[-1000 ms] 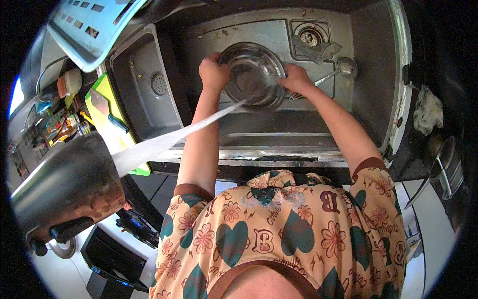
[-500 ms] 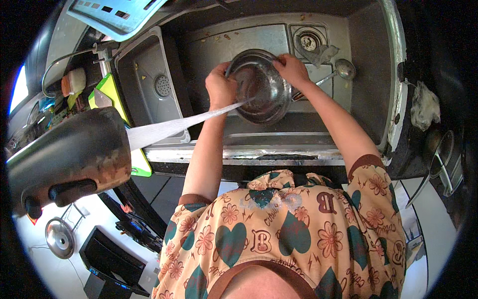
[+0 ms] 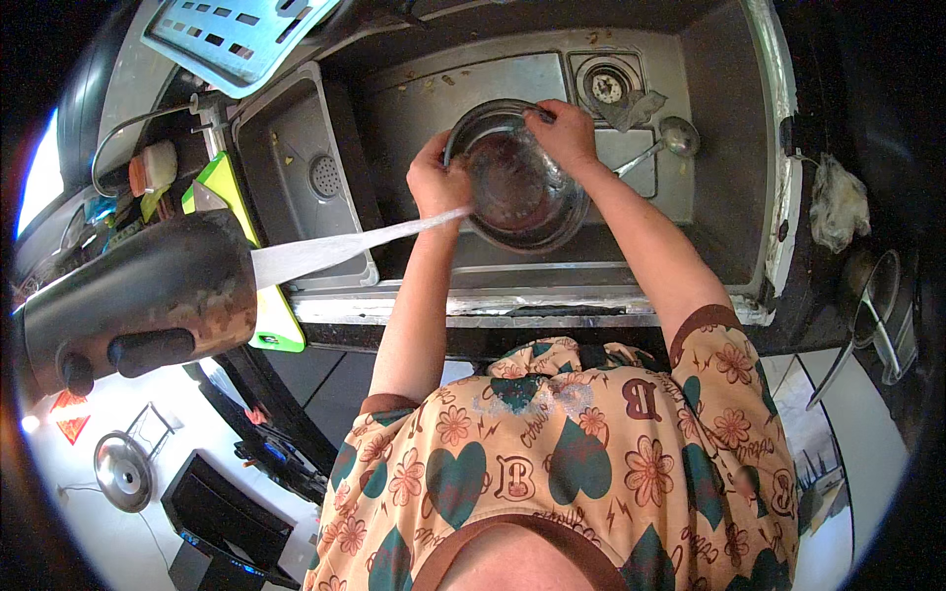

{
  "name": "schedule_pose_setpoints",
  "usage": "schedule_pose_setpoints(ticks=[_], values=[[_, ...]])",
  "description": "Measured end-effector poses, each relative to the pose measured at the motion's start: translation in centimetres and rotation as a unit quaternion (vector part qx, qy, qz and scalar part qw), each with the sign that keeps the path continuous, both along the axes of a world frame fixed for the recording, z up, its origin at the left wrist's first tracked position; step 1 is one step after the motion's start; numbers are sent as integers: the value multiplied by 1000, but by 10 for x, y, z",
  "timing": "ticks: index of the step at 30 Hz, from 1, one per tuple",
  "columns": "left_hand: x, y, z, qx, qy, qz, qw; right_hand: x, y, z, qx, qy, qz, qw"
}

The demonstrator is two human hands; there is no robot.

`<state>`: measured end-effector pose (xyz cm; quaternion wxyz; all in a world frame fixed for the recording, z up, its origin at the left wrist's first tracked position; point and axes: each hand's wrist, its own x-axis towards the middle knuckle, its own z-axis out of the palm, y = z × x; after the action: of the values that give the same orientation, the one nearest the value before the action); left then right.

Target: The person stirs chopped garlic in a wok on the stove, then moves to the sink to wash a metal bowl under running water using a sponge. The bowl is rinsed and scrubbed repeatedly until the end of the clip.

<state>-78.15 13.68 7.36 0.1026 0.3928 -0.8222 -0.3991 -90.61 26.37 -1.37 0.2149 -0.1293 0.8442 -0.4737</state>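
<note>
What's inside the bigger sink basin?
A ladle, a drain, a crumpled grey scrap and small brownish bits. The shiny bowl, held by left hand and right hand, hides part of the basin floor; what's there can't be seen.

Near twelve o'clock, cannot see fingertips of left hand (image 3: 439,182), apparently behind bowl (image 3: 522,234); toward two, lose handle end of ladle (image 3: 678,136) under right wrist (image 3: 597,177); toward eleven, lose blue basket (image 3: 258,61) past upper edge.

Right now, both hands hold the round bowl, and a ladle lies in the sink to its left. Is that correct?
No: the head view shows the ladle in the sink to the right of the round bowl. The rest is right.
</note>
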Motion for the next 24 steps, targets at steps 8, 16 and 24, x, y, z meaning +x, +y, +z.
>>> schedule_pose_setpoints(ticks=[8, 16, 24], values=[[9, 0, 1, 26, 26, 27, 999, 2, -6, -1, -3, 16, 10, 1000], [8, 3, 5, 150, 79, 71, 983, 2, -4, -14, -47, 12, 15, 999], [16, -7, -7, 100, 64, 44, 992, 5, -5, -14, -66, 24, 3, 997]])
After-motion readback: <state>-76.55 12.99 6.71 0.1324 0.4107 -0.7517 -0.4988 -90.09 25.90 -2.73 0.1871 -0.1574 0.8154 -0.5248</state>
